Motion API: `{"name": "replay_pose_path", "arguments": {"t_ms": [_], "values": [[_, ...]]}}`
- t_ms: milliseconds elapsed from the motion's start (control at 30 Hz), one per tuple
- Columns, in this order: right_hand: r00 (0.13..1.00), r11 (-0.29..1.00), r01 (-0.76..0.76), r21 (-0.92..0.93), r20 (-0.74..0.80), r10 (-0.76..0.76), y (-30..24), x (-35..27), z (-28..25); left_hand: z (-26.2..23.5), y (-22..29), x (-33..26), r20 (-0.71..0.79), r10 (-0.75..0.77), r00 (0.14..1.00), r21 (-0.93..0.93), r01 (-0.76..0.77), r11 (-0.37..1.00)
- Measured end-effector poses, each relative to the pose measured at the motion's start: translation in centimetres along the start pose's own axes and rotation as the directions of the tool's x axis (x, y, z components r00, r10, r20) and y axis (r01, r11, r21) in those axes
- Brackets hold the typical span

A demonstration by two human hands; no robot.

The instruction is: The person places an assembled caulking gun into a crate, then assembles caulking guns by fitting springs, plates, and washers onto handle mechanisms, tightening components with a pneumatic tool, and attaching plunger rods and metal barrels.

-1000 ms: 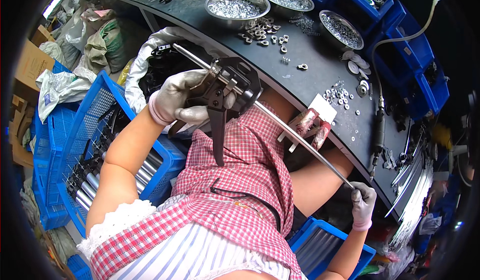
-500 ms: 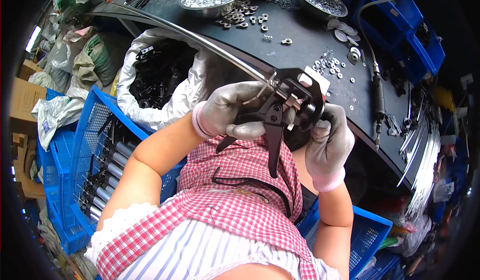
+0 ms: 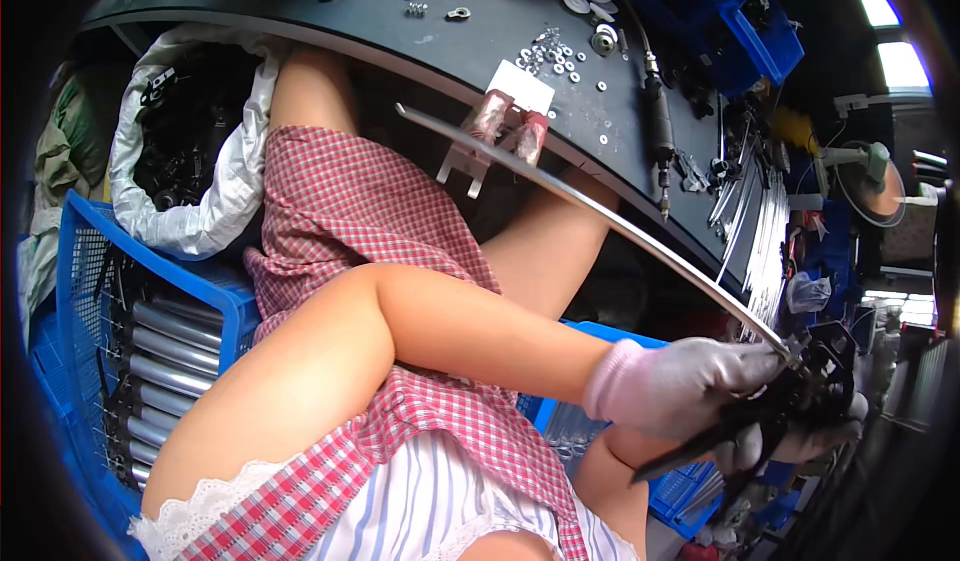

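Observation:
A caulking gun frame (image 3: 825, 356) with black handle and trigger is out at my right side. Its long metal rod (image 3: 600, 221) slants up and left over my lap, ending in a bent tip. My left hand (image 3: 690, 386), in a grey-white glove with a pink cuff, reaches across my body and is closed around the gun by the handle. Beyond the handle, my gloved right hand (image 3: 815, 441) is partly hidden by the gun; its visible fingers curl against the gun from below.
On the dark workbench (image 3: 480, 51) lie loose washers (image 3: 560, 56) and metal parts. A white-plated fixture (image 3: 520, 86) is on its edge. A hanging power driver (image 3: 657, 111), metal rods (image 3: 765, 241), a white sack (image 3: 195, 226) of black parts and a blue crate (image 3: 85, 221) of tubes surround me.
Both hands have carried the caulking gun from above my lap to my far right. The rod now crosses in front of the bench edge, and the view has shifted right.

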State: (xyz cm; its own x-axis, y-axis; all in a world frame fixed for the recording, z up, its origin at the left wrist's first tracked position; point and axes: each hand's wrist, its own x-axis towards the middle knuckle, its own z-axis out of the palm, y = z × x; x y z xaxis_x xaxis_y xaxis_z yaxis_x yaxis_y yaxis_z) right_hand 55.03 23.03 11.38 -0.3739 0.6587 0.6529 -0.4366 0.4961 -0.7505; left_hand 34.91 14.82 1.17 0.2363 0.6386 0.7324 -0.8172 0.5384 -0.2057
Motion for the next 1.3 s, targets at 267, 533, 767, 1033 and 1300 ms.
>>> {"name": "replay_pose_path", "arguments": {"t_ms": [267, 533, 767, 1033, 1300], "values": [[0.996, 0.998, -0.049, 0.049, 0.082, 0.045, 6.2, 0.4, 7.8, -1.1, -0.5, -3.0, -0.136, 0.261, 0.956, 0.022, -0.261, 0.965], [0.932, 0.782, 0.296, -0.549, 0.344, -0.112, 18.2, 1.5, 20.5, 1.7, 10.3, -10.8, -0.474, 0.553, 0.685, 0.456, -0.346, 0.820], [0.923, 0.773, -0.019, -0.634, 0.286, 0.257, 26.2, 0.4, 22.0, -1.9, 15.6, -16.5, -0.643, 0.562, 0.521, 0.432, -0.359, 0.827], [0.907, 0.821, -0.080, -0.565, 0.301, 0.295, 28.7, -1.3, 21.0, -3.6, 17.9, -19.5, -0.630, 0.541, 0.557, 0.451, -0.304, 0.839], [0.944, 0.893, -0.146, -0.425, 0.209, 0.254, 30.2, -2.3, 21.3, -5.1, 17.1, -19.4, -0.654, 0.542, 0.527, 0.384, -0.385, 0.839]]}}
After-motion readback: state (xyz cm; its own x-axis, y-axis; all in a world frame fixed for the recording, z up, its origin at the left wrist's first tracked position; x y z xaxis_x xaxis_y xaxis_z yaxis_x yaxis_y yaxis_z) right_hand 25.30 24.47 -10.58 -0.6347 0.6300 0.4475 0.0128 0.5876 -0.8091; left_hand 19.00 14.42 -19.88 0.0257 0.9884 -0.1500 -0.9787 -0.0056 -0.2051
